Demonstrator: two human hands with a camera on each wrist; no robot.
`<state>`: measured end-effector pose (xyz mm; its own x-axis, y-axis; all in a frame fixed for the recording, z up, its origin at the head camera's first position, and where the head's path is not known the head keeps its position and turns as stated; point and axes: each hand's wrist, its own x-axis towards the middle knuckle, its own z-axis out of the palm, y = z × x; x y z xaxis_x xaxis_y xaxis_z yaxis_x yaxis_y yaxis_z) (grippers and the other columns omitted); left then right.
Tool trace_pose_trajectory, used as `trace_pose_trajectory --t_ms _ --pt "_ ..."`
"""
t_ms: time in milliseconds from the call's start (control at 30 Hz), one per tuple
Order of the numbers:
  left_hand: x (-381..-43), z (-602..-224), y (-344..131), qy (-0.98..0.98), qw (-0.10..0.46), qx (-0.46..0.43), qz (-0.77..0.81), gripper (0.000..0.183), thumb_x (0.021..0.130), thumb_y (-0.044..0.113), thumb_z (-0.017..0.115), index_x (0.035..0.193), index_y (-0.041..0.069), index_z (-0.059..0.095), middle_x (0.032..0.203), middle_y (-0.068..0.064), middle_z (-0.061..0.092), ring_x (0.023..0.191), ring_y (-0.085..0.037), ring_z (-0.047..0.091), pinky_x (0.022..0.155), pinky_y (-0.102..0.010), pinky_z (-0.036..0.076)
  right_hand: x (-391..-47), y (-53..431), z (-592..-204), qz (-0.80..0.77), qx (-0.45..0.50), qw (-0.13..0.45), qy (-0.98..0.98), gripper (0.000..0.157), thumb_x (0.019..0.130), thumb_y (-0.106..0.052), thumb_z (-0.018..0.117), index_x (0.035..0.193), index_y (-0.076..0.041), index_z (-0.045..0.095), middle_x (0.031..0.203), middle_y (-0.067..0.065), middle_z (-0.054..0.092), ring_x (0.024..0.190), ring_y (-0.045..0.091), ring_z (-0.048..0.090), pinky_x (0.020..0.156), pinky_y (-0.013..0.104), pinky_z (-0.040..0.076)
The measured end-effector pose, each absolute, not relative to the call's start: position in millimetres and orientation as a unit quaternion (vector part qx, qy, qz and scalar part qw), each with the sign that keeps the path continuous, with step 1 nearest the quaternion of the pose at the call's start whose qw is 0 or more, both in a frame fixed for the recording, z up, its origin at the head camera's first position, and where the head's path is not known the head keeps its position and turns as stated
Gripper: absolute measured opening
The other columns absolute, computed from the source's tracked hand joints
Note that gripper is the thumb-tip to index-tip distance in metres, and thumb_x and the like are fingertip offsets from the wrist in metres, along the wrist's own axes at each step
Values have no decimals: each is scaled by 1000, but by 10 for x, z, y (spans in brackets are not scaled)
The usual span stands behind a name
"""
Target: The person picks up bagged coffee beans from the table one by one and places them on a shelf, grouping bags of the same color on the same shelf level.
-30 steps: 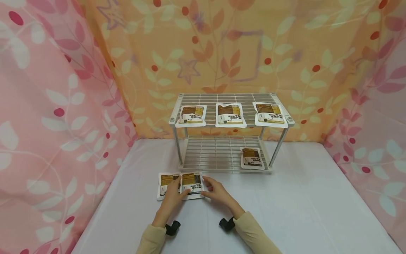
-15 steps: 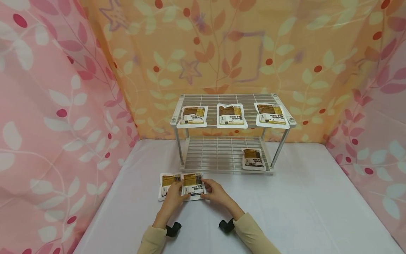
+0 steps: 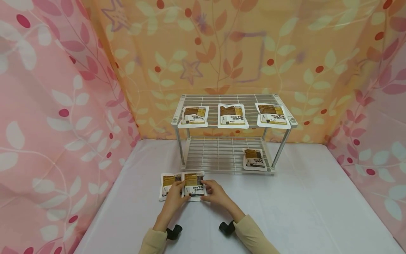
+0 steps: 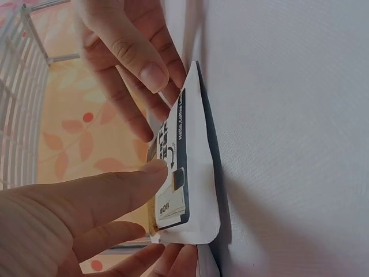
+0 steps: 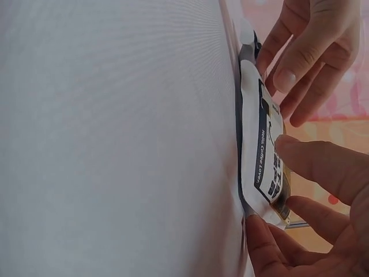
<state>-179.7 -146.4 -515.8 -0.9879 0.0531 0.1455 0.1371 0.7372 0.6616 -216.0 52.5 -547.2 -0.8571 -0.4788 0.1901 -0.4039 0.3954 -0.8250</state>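
Two flat white coffee pouches with brown and yellow print lie side by side on the white table, in front of the rack. The right-hand coffee pouch (image 3: 194, 187) is between my two hands. My left hand (image 3: 173, 197) holds its left edge, thumb on the printed face and fingers at the side. My right hand (image 3: 219, 194) pinches the opposite edge, thumb on top and fingertips tucked at the underside in the right wrist view. That coffee pouch (image 5: 259, 133) sits close over the cloth. The other coffee pouch (image 3: 166, 181) is partly hidden behind my left hand.
A two-tier wire rack (image 3: 209, 155) stands just behind the pouches. Its top shelf bears a left pouch (image 3: 194, 117), a middle pouch (image 3: 233, 116) and a right pouch (image 3: 273, 115). One more pouch (image 3: 254, 159) lies at the lower shelf's right. Patterned curtains enclose the table.
My right hand has closed in on the right-hand coffee pouch's edge and now pinches it. My left hand has shifted slightly right onto that same pouch. The pouches on the rack stay put.
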Motion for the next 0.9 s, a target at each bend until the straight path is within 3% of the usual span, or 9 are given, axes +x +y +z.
trace_pose_trajectory --t_ms 333,533,767,900 --pt "-1817 -5138 -1467 -920 70 -54 -382 63 72 3 76 127 -11 48 126 -26 48 114 -39 49 94 -50 44 -2172 516 -5470 -491 -275 11 827 63 70 -2 77 126 8 50 119 25 51 95 32 59 78 37 54" --pt "-1813 -5086 -1457 -911 71 -58 -402 67 69 1 77 127 -11 48 126 -25 48 104 -33 54 82 -42 50 -2169 543 -5451 -496 -276 0 823 65 68 -1 78 126 9 50 119 26 51 93 33 59 75 33 55" --pt "-1832 -5089 -1423 -907 69 -60 -410 68 66 -3 77 128 -10 49 128 -24 47 90 -25 54 69 -27 48 -2172 589 -5431 -489 -265 -15 831 65 69 -3 78 127 5 51 119 26 51 92 34 60 75 33 55" --pt "-1845 -5101 -1395 -904 81 -72 -413 67 65 -5 76 126 -11 50 127 -24 48 87 -24 54 66 -25 48 -2182 613 -5424 -495 -257 -21 830 64 69 -2 78 126 6 52 120 27 50 91 35 61 76 34 55"
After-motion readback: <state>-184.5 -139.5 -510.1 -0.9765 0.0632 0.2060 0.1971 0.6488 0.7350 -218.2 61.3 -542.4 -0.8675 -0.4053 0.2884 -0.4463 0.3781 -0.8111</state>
